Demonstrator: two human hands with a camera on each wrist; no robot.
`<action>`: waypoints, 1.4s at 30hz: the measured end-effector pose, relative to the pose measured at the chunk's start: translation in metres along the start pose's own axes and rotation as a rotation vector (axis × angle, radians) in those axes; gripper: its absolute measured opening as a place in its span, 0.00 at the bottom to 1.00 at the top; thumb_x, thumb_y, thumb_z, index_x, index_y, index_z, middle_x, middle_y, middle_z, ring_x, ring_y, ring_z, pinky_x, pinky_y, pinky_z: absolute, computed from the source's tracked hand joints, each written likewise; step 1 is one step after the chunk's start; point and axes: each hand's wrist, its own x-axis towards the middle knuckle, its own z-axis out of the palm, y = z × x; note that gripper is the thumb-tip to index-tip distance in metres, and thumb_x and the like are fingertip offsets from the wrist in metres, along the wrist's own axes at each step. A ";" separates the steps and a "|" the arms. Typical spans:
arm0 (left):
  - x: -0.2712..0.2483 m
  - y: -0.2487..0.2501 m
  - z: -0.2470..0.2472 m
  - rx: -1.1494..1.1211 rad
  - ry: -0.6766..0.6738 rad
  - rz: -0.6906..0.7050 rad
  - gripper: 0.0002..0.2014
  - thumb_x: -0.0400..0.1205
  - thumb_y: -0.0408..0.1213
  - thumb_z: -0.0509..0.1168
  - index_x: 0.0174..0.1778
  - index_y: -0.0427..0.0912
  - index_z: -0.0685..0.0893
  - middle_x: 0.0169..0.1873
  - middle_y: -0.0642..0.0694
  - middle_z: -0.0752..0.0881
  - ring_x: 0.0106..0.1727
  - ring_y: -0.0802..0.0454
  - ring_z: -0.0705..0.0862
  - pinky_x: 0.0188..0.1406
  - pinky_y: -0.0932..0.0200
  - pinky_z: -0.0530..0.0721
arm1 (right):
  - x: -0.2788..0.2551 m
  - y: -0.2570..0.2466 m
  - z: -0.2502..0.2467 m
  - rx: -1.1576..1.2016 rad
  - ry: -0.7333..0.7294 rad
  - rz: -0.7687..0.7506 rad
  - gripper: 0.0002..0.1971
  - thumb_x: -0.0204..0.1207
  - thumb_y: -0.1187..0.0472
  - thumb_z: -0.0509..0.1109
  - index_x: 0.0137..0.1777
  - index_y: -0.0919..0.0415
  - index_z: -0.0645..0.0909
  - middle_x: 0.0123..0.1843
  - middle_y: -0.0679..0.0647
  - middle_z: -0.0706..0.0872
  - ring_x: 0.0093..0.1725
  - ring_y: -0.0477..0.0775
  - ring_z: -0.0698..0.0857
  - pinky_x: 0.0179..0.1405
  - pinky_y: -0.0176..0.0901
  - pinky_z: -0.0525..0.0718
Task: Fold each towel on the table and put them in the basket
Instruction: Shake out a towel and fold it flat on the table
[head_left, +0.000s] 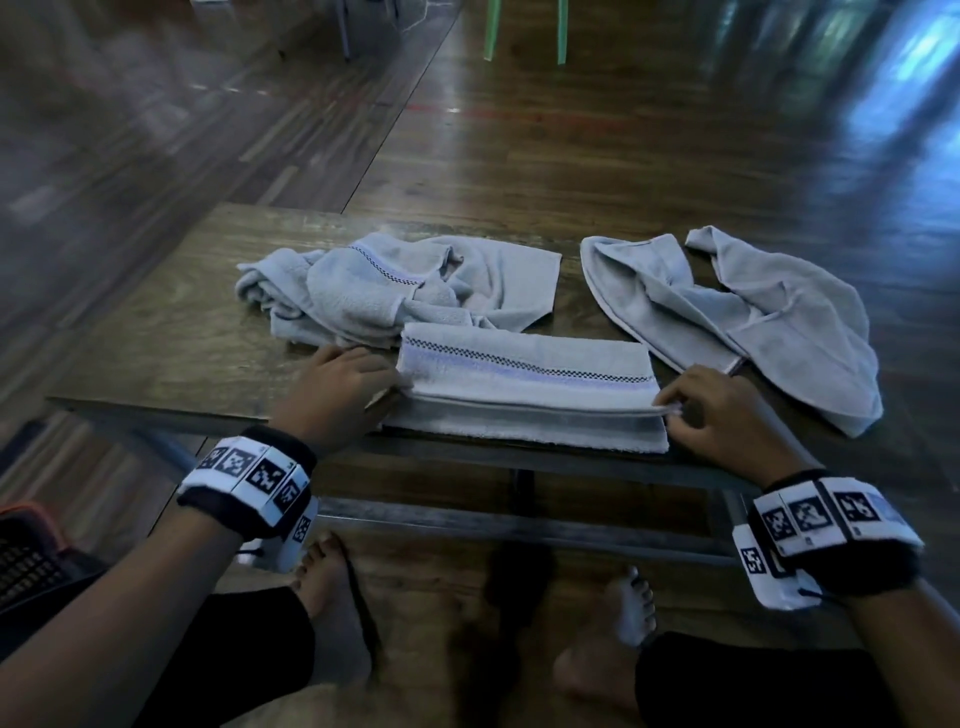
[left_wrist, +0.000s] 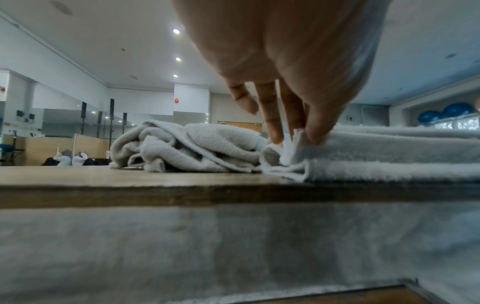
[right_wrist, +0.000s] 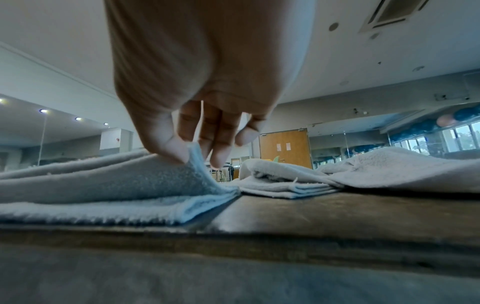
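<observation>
A pale grey towel with a purple stripe (head_left: 524, 384) lies partly folded at the front edge of the wooden table (head_left: 171, 332). My left hand (head_left: 345, 384) pinches its left corner (left_wrist: 293, 142) between thumb and fingers. At the other end, my right hand (head_left: 722, 410) pinches the right corner (right_wrist: 194, 156) and lifts that top layer slightly. A crumpled towel (head_left: 384, 286) sits behind on the left, and another crumpled towel (head_left: 743, 312) lies to the right. A dark mesh basket (head_left: 26, 561) shows at the lower left, beside my left arm.
The table has a metal frame (head_left: 519, 525) beneath, with the person's bare feet under it. Green chair legs (head_left: 524, 31) stand far back on the wooden floor. Bare tabletop shows left of the towels.
</observation>
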 end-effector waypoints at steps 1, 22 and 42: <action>-0.004 0.000 0.002 -0.002 -0.018 0.009 0.16 0.78 0.51 0.55 0.47 0.52 0.88 0.45 0.53 0.90 0.48 0.49 0.88 0.47 0.54 0.67 | -0.004 -0.001 0.002 -0.005 -0.028 0.009 0.11 0.63 0.69 0.77 0.44 0.57 0.84 0.42 0.52 0.84 0.41 0.48 0.82 0.40 0.40 0.76; -0.021 -0.003 0.012 0.018 -0.095 -0.011 0.15 0.70 0.52 0.65 0.51 0.55 0.85 0.49 0.57 0.88 0.53 0.53 0.86 0.50 0.57 0.65 | -0.021 -0.010 0.016 -0.170 -0.216 0.007 0.18 0.67 0.55 0.76 0.57 0.51 0.82 0.54 0.47 0.83 0.53 0.48 0.82 0.50 0.47 0.80; -0.013 0.000 -0.079 -0.895 -0.005 -0.231 0.12 0.69 0.53 0.69 0.45 0.53 0.84 0.41 0.59 0.88 0.42 0.66 0.85 0.41 0.76 0.79 | -0.020 -0.039 -0.067 0.580 -0.025 0.191 0.14 0.75 0.69 0.68 0.42 0.46 0.82 0.43 0.46 0.85 0.44 0.48 0.83 0.43 0.34 0.80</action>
